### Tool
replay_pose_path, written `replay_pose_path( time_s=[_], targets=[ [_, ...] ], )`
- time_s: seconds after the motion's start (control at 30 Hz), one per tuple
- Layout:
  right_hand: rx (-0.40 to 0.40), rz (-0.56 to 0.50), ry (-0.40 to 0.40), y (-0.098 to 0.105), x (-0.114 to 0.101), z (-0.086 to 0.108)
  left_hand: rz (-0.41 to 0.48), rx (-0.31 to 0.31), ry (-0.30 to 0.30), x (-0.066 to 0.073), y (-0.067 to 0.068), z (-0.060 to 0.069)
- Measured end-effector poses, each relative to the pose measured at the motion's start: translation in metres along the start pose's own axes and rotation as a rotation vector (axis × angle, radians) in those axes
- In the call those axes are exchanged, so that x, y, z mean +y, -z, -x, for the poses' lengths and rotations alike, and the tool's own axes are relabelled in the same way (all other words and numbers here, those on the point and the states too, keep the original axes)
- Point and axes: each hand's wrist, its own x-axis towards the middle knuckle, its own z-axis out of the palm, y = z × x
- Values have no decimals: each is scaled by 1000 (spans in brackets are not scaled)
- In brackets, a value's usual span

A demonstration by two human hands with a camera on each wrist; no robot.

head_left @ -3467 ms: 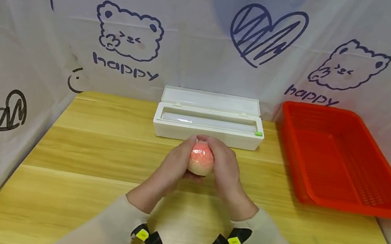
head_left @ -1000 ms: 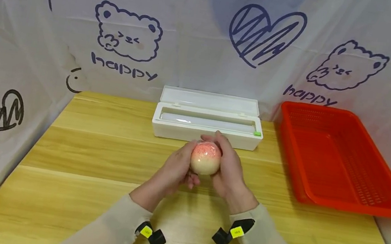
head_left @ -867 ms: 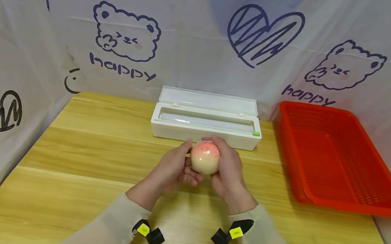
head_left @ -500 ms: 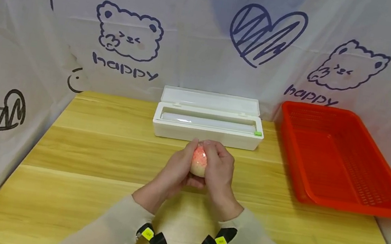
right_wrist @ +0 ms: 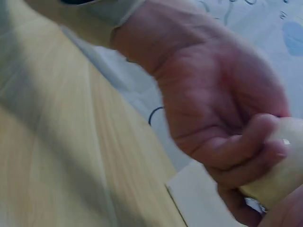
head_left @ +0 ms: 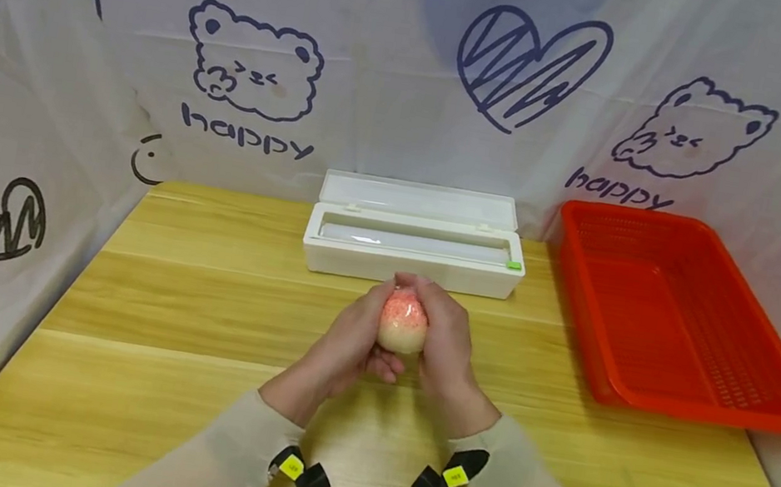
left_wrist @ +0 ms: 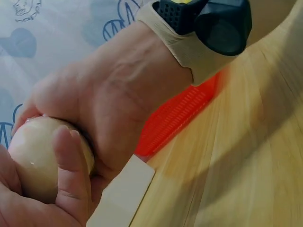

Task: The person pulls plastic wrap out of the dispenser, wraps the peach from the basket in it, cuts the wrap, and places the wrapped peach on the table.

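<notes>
In the head view a round peach [head_left: 402,331], pink above and cream below, is held between both hands over the table. Its surface shines as if wrapped in clear film. My left hand [head_left: 351,332] grips it from the left, with fingers curled underneath. From the right, my right hand [head_left: 450,343] wraps round it, its thumb near the top. The left wrist view shows the pale side of the peach [left_wrist: 38,153] between the fingers of both hands. In the right wrist view, curled fingers cover part of the peach [right_wrist: 284,165], with a bit of clear film below.
A white cling film box [head_left: 411,270] stands behind the hands, lid raised, with a roll inside and a green slider [head_left: 513,266] at its right end. A red plastic basket [head_left: 610,369] stands at the right. Printed white cloth [head_left: 387,66] encloses the wooden table [head_left: 184,305].
The peach has turned and shifted slightly between the hands. Half a second ago the right thumb and fingers covered more of it; the right hand has since moved a little right. Box and basket stay put.
</notes>
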Motion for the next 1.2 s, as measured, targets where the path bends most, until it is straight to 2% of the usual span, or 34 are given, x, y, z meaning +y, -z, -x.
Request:
replay_pose_path(
  time_s=[0.17, 0.27, 0.37, 0.53, 0.63, 0.73, 0.83, 0.93, 1.03, 1.13, 1.2],
  targets=[
    [148, 28, 57, -6, 6, 1, -58, 46, -21, -2, -3, 1],
    [166, 6, 55, -7, 6, 1, -83, 88, -15, -4, -5, 2],
    [116, -23, -3, -4, 4, -2, -91, 101, -26, -4, -5, 3],
    [-51, -121, -151, 6, -4, -5, -123, 92, -106, -6, -3, 2],
    [-80, -96, -164, 6, -5, -5, -143, 110, -126, -7, -3, 2],
    [-4, -33, -104, 1, -4, -2, -158, 130, -142, -7, -6, 2],
    [101, -17, -59, -6, -2, 0, -166, 153, -158, -6, -9, 1],
    [157, -34, -74, -9, -2, 0, -164, 160, -162, -5, -10, 1],
    [117, -73, -162, -6, -7, -2, -155, 123, -121, -3, -6, 1],
    [3, -140, -284, 3, -13, -4, -158, 57, -62, -1, 2, 1],
    [-84, -168, -338, 9, -17, -4, -157, 29, -27, 0, 7, 0]
  ],
)
